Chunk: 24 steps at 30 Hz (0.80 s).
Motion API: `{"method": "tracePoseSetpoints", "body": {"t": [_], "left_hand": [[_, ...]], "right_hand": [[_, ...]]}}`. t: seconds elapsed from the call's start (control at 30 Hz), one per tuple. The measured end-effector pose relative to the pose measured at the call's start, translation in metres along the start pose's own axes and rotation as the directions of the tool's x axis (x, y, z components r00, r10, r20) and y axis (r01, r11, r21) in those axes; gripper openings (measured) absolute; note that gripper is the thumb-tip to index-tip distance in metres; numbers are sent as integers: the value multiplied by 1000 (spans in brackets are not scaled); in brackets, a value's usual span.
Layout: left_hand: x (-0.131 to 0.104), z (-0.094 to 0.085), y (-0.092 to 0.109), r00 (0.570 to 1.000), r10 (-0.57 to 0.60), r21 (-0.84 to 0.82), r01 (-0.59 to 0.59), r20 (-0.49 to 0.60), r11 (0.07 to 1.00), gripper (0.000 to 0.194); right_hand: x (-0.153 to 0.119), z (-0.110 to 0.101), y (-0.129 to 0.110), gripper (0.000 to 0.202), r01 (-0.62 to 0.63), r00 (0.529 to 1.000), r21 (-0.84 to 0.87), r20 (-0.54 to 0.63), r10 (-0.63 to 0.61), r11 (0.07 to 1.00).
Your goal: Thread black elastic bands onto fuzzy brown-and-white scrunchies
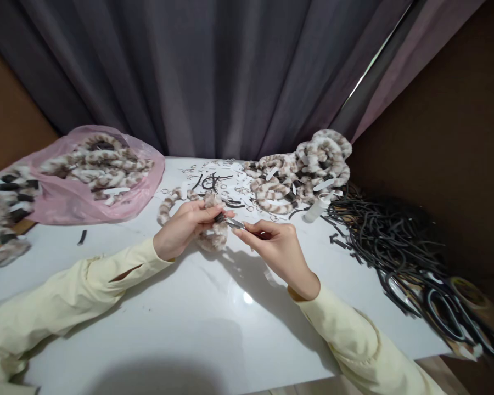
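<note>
Near the middle of the white table, my left hand pinches a fluffy brown-and-white furry piece at a small black part. My right hand is closed on a small metal tool, which looks like tweezers or small scissors. The tool's tip touches or almost touches the black part. Part of the furry piece is hidden behind my left fingers. Another furry strip lies just beyond my left hand.
A pink plastic bag of furry rings stands at the left. Furry rings are piled back right, beside a small white bottle. Black cords cover the right edge. Metal rings and white tags lie behind my hands on the table.
</note>
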<state>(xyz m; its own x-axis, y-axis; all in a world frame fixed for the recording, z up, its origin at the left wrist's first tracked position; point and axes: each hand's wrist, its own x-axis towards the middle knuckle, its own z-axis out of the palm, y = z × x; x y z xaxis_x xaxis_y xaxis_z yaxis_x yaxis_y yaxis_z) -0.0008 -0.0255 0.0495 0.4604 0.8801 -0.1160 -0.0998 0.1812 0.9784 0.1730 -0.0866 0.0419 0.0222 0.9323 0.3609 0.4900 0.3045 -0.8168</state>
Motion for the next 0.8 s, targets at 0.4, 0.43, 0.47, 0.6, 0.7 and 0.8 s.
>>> {"method": "tracePoseSetpoints", "body": {"t": [0.4,0.43,0.47,0.6,0.7,0.8], "left_hand": [[-2,3,1,1000,21,-27,-22,-13,999,27],[-2,4,1,1000,26,-38,-26,-12,999,26],[-2,4,0,999,29,-47,-29,-13,998,26],[-3,7,-4,999,20,-84,-24,-43,996,25],[-4,9,-7,997,25,-103,-32,-69,994,23],[-3,9,-9,997,37,-134,-46,-70,990,18]], "right_hand": [[1,0,-4,33,-102,994,87,55,97,991],[1,0,-4,33,-103,993,86,57,99,991],[1,0,-3,32,-105,993,84,60,101,991],[-1,3,-1,29,-109,993,74,59,105,991],[-3,9,0,29,-60,998,25,10,60,998],[-6,14,-1,32,4,999,-59,-49,-7,998]]}}
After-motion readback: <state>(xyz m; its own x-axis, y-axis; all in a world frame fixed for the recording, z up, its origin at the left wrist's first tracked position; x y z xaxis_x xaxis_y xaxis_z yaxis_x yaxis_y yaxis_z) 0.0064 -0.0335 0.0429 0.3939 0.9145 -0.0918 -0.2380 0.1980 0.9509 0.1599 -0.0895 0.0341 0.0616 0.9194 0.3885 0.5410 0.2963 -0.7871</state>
